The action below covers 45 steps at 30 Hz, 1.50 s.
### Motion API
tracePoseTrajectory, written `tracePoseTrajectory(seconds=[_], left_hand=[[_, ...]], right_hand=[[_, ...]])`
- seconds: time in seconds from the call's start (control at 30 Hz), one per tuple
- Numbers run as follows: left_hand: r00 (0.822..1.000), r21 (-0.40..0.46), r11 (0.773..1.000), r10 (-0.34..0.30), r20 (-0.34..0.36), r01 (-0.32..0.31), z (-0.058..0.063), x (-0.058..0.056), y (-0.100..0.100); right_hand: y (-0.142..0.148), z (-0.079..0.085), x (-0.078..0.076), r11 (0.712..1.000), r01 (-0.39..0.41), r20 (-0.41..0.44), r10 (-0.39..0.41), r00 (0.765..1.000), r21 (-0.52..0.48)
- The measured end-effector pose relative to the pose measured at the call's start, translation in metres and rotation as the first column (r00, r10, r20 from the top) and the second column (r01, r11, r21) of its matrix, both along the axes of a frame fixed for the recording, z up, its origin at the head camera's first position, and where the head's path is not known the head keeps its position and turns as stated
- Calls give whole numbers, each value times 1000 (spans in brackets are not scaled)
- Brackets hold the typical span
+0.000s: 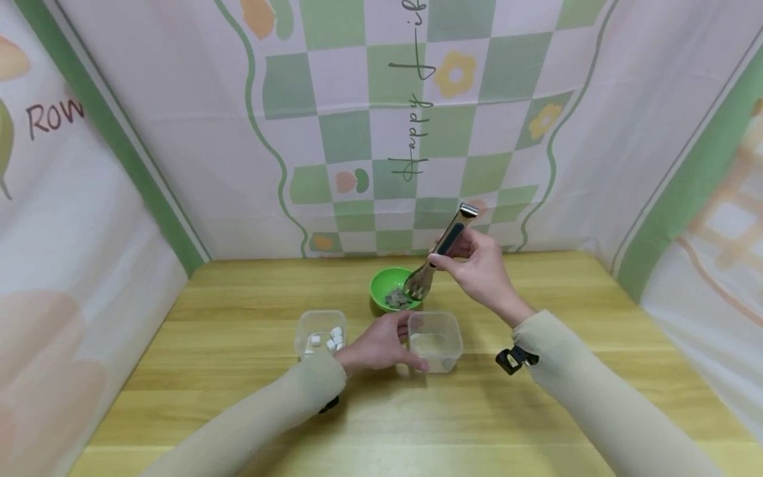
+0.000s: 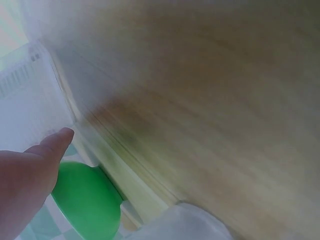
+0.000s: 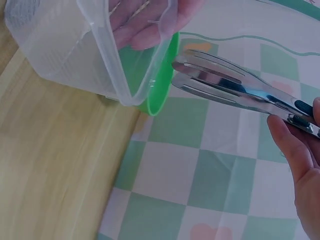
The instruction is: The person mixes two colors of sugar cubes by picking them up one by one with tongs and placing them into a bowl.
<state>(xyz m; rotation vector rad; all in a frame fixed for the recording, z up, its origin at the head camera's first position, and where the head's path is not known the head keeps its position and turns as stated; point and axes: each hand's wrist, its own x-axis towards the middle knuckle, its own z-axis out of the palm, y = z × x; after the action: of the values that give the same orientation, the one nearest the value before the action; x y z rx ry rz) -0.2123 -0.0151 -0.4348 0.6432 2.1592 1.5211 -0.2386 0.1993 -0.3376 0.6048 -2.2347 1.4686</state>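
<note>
My right hand [image 1: 479,268] holds metal serving tongs [image 1: 451,235] with dark grip inlays, thumb and fingers around the handle. The tongs slant down into a green bowl [image 1: 379,286], their tips over several grey pieces [image 1: 396,297]. In the right wrist view, the tongs' arms [image 3: 210,82] stand close together with a narrow gap; no piece shows between them. My left hand [image 1: 381,342] grips the left side of a clear plastic container [image 1: 438,323], thumb at the front and fingers at the back. That container stands just in front of the bowl, and I see nothing inside it.
Left of my left hand stands another clear container [image 1: 305,323] holding several white cubes [image 1: 335,338]; my left forearm partly covers it. All of this is on a wooden table [image 1: 238,298]. A patterned cloth [image 1: 340,73] hangs behind the table's far edge, with more cloth at both sides.
</note>
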Motion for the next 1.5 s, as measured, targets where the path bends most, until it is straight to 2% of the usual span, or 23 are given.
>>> tracePoseTrajectory(seconds=[0.23, 0.43, 0.57, 0.73, 1.27, 1.5], left_hand=[[1000, -1, 1000, 4, -4, -4, -2, -1, 0], [1000, 19, 1000, -10, -6, 10, -4, -1, 0], [1000, 24, 1000, -7, 4, 7, -4, -1, 0], [1000, 27, 1000, 2, 22, -2, -4, -1, -1], [1000, 7, 1000, 2, 6, -2, -5, -1, -1], [1000, 14, 1000, -2, 5, 1, -5, -1, -1]], right_hand=[[8, 7, 18, 1000, -21, -30, 21, 999, 8], [17, 5, 36, 1000, -19, -30, 19, 999, 2], [23, 2, 45, 1000, -30, -14, 30, 999, -3], [28, -3, 52, 998, -31, 27, 29, 999, 60], [28, -23, 58, 975, -85, 150, 54, 987, 206], [22, -28, 58, 969, -108, 171, 70, 983, 224]])
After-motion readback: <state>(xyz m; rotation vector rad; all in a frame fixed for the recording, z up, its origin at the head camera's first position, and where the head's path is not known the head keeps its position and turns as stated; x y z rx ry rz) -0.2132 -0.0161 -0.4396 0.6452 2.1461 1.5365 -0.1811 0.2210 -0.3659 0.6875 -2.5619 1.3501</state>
